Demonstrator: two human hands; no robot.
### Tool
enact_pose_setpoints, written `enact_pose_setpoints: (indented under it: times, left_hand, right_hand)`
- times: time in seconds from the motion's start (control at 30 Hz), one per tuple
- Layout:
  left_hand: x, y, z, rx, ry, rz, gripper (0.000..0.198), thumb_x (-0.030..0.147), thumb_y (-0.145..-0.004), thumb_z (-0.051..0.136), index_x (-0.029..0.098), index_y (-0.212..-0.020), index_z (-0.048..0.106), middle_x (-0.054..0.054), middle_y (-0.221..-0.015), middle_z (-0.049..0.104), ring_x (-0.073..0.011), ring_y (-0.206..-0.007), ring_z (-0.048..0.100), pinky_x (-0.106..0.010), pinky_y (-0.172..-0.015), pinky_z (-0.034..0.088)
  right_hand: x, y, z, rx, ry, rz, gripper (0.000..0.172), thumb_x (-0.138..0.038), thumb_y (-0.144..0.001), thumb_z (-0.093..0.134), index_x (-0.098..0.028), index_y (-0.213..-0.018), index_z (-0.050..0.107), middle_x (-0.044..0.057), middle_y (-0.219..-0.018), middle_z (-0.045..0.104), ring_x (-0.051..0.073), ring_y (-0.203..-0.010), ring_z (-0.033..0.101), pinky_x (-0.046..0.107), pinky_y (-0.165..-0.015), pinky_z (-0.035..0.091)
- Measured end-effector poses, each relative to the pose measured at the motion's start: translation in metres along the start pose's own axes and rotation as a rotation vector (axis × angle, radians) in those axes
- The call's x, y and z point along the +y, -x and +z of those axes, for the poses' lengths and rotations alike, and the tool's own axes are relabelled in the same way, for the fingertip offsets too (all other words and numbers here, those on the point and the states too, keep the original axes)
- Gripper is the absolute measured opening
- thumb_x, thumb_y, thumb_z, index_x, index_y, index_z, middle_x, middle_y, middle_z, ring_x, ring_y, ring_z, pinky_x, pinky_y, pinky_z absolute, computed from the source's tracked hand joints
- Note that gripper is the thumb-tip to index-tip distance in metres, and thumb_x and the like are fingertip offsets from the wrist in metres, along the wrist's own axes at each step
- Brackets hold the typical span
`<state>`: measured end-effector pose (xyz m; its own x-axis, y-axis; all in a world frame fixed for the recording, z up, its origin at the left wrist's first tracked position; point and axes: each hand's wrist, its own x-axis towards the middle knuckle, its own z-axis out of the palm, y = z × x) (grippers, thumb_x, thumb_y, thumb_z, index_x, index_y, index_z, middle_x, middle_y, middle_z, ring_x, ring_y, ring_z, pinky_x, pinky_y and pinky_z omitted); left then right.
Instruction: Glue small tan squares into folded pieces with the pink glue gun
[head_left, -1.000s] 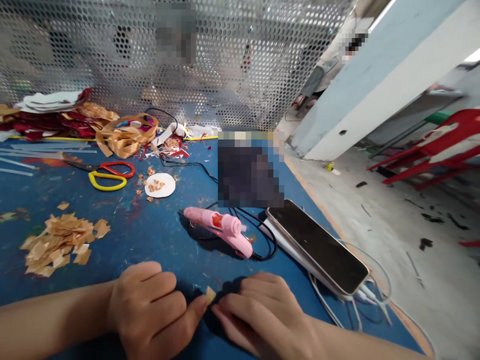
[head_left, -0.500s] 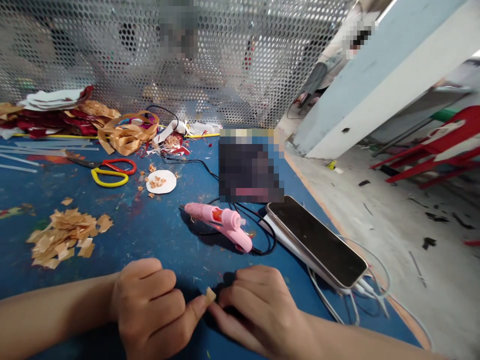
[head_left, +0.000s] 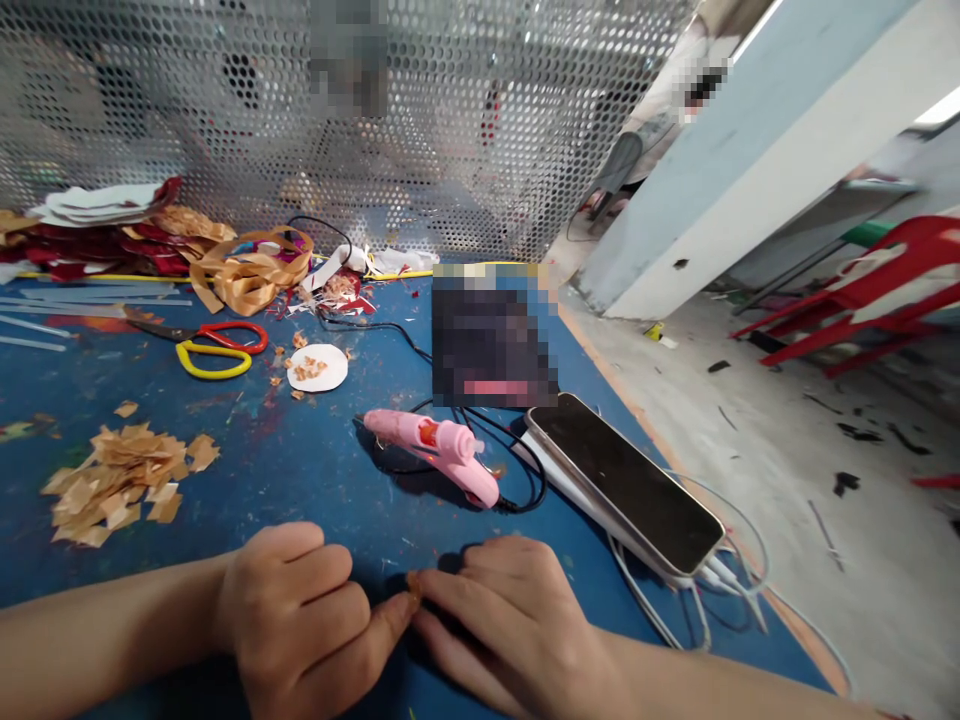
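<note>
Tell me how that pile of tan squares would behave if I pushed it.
The tan squares would probably scatter, since they lie loosely heaped and overlapping. They look thin, so each is likely light and easily bent.

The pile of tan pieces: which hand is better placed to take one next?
Probably the left hand: it is nearer the pile of tan pieces, which lies beyond its forearm, while the right hand is farther across. Both seem busy, though, meeting at a small amber-brown piece.

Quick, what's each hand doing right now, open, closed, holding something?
Left hand: closed, pinching a small tan piece.
Right hand: curled, touching the same piece; grip can't be told.
</note>
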<state>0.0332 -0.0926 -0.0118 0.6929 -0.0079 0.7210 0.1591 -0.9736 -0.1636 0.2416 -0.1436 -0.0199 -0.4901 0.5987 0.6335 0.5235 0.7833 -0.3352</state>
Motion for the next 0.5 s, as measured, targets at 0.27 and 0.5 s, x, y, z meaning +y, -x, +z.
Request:
enact_pose_setpoints:
  times: [0.27,0.5]
  left_hand:
    - [0.0021,0.0051,-0.0025,-0.075,0.02,-0.012,0.013,0.015,-0.08,0.063,0.012,-0.09,0.071,0.006,-0.053,0.048,-0.0097,-0.046,0.04,-0.032,-0.044,0.022]
    - [0.0039,-0.0019,-0.0026,-0.051,0.021,-0.065,0.008,0.014,-0.083,0.062,0.013,-0.085,0.07,0.007,-0.048,0.046,-0.0098,-0.045,0.039,-0.032,-0.045,0.021]
  right_hand:
    - [0.0004,0.0002,0.0007,-0.023,0.031,0.008,0.019,-0.019,-0.097,0.044,-0.012,-0.094,0.061,-0.001,-0.054,0.06,0.012,-0.042,0.049,0.029,-0.042,0.034]
    - [0.0012,0.0009,0.0007,-0.02,0.04,0.004,0.017,-0.018,-0.096,0.047,-0.01,-0.095,0.062,-0.001,-0.054,0.059,0.012,-0.043,0.048,0.029,-0.042,0.033]
